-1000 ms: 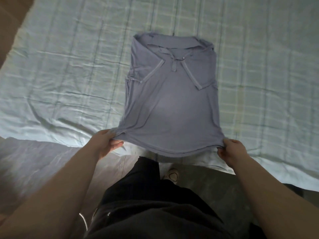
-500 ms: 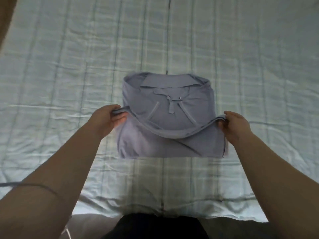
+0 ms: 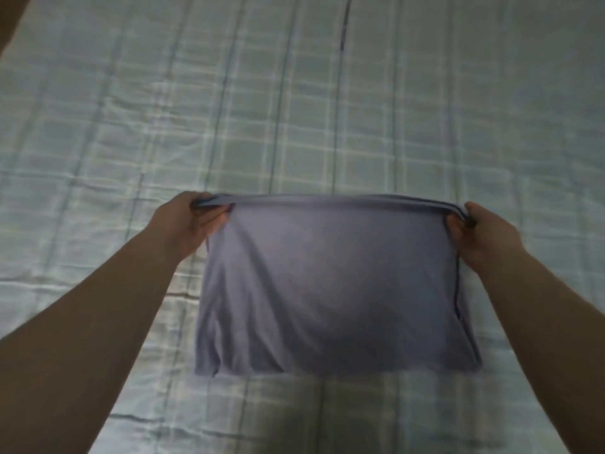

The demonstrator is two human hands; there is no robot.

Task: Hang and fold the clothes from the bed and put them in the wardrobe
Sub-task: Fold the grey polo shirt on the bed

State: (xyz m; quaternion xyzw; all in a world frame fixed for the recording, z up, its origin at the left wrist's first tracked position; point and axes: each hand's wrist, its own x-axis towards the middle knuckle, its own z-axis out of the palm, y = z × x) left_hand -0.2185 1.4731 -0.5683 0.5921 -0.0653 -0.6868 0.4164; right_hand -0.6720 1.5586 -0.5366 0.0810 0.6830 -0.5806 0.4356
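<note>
A lavender shirt [image 3: 330, 286] lies folded over on the pale checked bedsheet [image 3: 294, 109], its hem edge at the far side, stretched taut between both hands. The left hand [image 3: 186, 227] pinches the far left corner, fingers curled round the layered fabric; the right hand [image 3: 481, 234] grips the far right corner the same way (the frame is somewhat blurred). The near folded edge rests flat on the sheet
</note>
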